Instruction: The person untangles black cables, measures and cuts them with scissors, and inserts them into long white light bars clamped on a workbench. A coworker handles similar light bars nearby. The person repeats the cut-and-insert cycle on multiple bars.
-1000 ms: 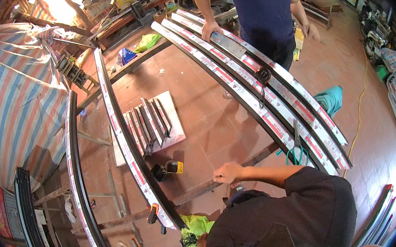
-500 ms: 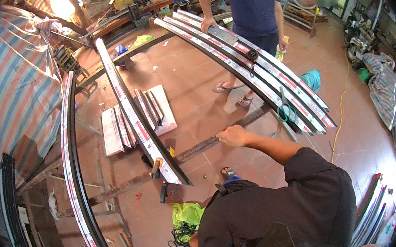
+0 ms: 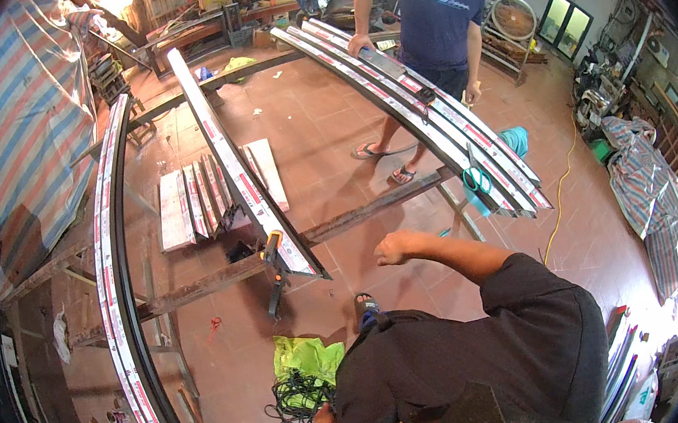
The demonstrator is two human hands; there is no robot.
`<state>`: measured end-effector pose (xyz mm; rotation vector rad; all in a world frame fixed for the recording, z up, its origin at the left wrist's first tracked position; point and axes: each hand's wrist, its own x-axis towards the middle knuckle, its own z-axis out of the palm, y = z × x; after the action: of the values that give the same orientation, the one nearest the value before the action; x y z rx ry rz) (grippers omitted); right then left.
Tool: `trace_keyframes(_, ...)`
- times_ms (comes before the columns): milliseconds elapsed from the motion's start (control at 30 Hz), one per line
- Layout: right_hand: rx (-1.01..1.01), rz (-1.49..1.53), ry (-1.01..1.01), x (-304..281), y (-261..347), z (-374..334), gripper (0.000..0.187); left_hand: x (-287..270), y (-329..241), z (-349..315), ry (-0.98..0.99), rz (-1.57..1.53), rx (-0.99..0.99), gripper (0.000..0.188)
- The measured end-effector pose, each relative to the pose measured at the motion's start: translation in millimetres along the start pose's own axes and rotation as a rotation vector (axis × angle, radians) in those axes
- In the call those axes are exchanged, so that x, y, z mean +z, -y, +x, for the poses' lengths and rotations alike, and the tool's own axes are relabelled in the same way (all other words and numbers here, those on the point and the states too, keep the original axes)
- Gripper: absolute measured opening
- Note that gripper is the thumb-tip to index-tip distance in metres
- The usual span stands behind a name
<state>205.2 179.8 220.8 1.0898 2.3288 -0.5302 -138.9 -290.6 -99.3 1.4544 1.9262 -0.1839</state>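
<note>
Right hand [image 3: 396,247] fisted, empty, near rusty steel bar [image 3: 372,208], left hand [image 3: 324,419] seemingly loose, long film-wrapped profile [image 3: 239,168]

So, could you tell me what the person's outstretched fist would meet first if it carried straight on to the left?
Probably the near end of the long white-wrapped metal profile, where an orange-handled clamp hangs; the right hand is fisted, though depth is unclear.

Wearer has on a dark charcoal short-sleeved shirt, loose fit, sleeve ending above the elbow, fabric creased across the shoulder. Right hand [image 3: 396,247] and forearm bare, no glove or watch visible. Left hand [image 3: 324,419] also bare, mostly hidden by the shirt.
</note>
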Motion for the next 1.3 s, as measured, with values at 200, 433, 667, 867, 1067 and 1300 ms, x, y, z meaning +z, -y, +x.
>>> trace_keyframes(200,-0.017,-0.155,0.277,-42,59,-29,0.038,1,-7,28,-0.266,0.042,0.082,0.018)
trace_keyframes(433,-0.604,-0.074,0.088,-224,114,-175,0.033,-1,8,40,-0.201,-0.180,-0.048,0.030)
trace_keyframes(667,-0.110,-0.378,0.109,-342,99,-232,0.055,-40,-45,18,-0.135,-1.000,-0.330,0.041)
trace_keyframes(867,0.125,-0.367,0.100,-359,83,-240,0.055,-16,-43,21,-0.061,-0.623,-0.212,0.038)
trace_keyframes(1067,-0.180,-0.164,0.423,-289,47,-183,0.049,-66,-60,4,-0.011,-0.654,-0.072,0.040)
trace_keyframes(1300,-0.443,0.170,0.335,-95,23,-54,0.041,-170,-51,9,0.327,-0.385,-0.154,0.028)
